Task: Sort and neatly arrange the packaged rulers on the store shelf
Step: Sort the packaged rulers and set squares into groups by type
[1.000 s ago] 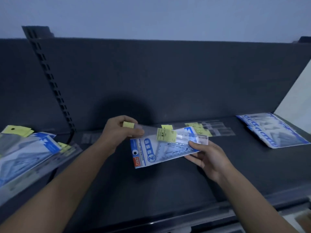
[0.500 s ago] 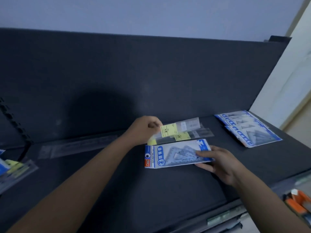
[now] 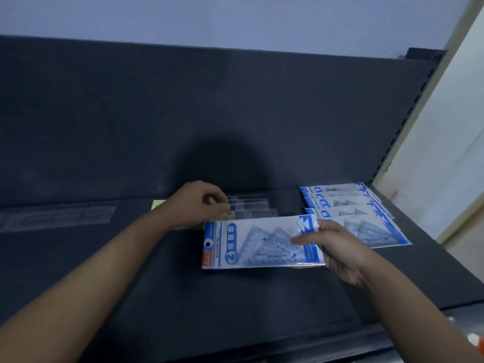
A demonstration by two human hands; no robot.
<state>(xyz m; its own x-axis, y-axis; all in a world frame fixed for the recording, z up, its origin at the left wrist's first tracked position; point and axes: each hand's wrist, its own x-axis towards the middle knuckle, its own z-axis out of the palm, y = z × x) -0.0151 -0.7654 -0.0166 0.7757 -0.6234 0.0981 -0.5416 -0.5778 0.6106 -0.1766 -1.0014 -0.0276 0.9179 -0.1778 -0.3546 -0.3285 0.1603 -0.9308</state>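
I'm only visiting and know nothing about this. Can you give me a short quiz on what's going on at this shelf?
1. True or false: the right hand holds a blue pack.
2. What lies at the right end of the shelf? A) a stack of blue packs B) scissors C) notebooks
3. Fill in: the left hand pinches the clear packs near the shelf's ____ wall.
Key: 1 true; 2 A; 3 back.
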